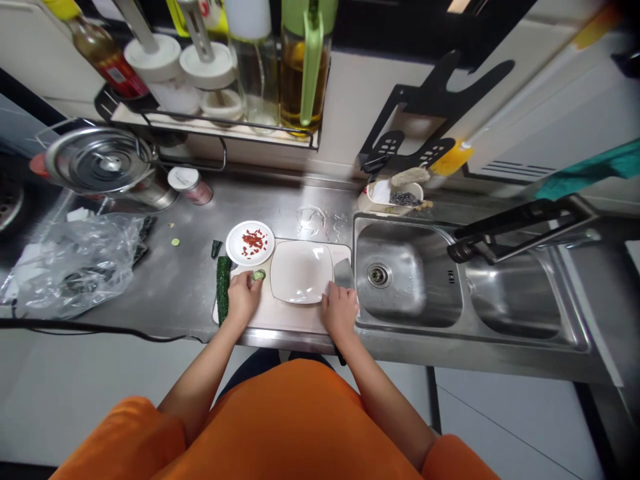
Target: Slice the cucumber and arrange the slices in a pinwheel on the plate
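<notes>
**Two hands at a cutting board, left fingers on a cucumber piece**

Small round cucumber piece (259,274), pale green cut face up, at the far left of a pale cutting board (280,317). Pinched lightly at the tips of the left hand (243,294): fingers (251,281) curled in and nearly closed around its near side, thumb side hidden. Just left of that hand, a long dark green cucumber (223,290) lying along the board's left edge, pointing away from the body.

Right hand (340,310) on the board's right side, fingers folded down over a knife (344,273), grey flat blade showing beyond the knuckles. Grip itself hidden under the hand.

Between the two hands, a square white plate (301,271), touching neither. Behind the left hand, a small round white plate (250,243) with chopped red chilli.

All on a steel counter (170,280). To the right, a double sink (405,283) with a dark tap (520,230) over it. To the far left, a crumpled clear plastic bag (75,263) and a steel pot lid (97,160). Along the back wall, a rack of bottles (250,73).
</notes>
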Motion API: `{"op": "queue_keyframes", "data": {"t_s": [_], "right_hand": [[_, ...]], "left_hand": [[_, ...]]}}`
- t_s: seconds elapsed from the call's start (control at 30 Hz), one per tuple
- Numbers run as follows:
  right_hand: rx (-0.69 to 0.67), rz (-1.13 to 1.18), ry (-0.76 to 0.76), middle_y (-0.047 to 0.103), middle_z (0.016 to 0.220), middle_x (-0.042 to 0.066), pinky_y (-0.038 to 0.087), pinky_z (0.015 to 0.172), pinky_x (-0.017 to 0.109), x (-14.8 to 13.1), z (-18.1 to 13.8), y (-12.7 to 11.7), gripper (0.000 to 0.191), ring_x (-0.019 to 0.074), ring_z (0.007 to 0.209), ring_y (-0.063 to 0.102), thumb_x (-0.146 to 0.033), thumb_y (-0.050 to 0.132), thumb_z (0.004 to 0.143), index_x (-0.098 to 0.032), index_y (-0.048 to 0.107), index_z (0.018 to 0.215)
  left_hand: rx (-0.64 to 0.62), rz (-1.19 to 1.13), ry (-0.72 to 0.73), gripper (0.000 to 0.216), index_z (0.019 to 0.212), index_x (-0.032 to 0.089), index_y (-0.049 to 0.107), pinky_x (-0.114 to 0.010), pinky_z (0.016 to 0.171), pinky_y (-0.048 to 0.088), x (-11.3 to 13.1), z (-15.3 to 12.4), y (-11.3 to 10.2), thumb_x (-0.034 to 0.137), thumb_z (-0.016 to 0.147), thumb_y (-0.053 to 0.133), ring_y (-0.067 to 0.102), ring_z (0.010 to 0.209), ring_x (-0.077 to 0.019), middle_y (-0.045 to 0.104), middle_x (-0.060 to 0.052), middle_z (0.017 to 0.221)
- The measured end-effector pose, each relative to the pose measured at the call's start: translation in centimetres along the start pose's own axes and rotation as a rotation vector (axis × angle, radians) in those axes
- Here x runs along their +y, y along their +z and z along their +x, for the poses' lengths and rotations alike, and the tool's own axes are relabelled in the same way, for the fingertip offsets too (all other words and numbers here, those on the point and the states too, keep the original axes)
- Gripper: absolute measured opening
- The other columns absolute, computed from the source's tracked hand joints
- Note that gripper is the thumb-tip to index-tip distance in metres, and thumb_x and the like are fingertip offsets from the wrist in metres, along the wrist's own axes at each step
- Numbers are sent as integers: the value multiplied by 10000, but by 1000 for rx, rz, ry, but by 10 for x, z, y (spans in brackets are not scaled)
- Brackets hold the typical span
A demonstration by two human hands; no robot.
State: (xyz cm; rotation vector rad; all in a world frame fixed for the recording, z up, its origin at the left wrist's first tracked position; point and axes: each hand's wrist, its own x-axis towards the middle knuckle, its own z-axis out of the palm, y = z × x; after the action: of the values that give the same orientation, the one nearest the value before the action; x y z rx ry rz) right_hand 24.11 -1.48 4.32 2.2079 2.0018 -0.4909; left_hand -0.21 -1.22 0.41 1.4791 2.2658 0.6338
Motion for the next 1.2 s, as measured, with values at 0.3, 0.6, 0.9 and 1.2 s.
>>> {"op": "queue_keyframes", "data": {"t_s": [0.3, 0.6, 0.9, 1.2], "right_hand": [[-2, 17, -72, 578, 1087, 117, 334, 766, 360, -1, -5, 4, 374, 278, 1048, 389, -287, 444, 913, -216, 506, 1275], [-20, 58, -104, 584, 1054, 112, 332, 746, 344, -10, -3, -1, 310, 267, 1033, 381, -262, 436, 915, -222, 575, 1189], [-25, 479, -335, 659, 992, 62, 340, 888, 327, -29, 26, -4, 257, 214, 1010, 493, -263, 501, 879, -204, 667, 1066], [-47, 727, -218, 687, 772, -1, 400, 800, 269, -29, 53, -17, 162, 169, 856, 569, -277, 549, 807, -221, 699, 785]], "left_hand": [[-18, 31, 26, 323, 1025, 161, 658, -357, 824, 443, 1, 0, 5, 364, 833, 495, 590, 866, -244, 658, -120, 922], [-4, 9, -76, 265, 887, 188, 667, -311, 731, 438, 8, 1, -6, 411, 773, 580, 574, 717, -191, 650, -73, 852], [-310, -505, -109, 284, 750, 183, 648, -245, 637, 433, 50, 7, -19, 445, 648, 681, 545, 635, -127, 635, 7, 674], [-641, -755, -188, 335, 830, 146, 680, -262, 627, 456, 85, 23, 6, 407, 621, 703, 591, 645, -135, 686, -40, 723]]}}
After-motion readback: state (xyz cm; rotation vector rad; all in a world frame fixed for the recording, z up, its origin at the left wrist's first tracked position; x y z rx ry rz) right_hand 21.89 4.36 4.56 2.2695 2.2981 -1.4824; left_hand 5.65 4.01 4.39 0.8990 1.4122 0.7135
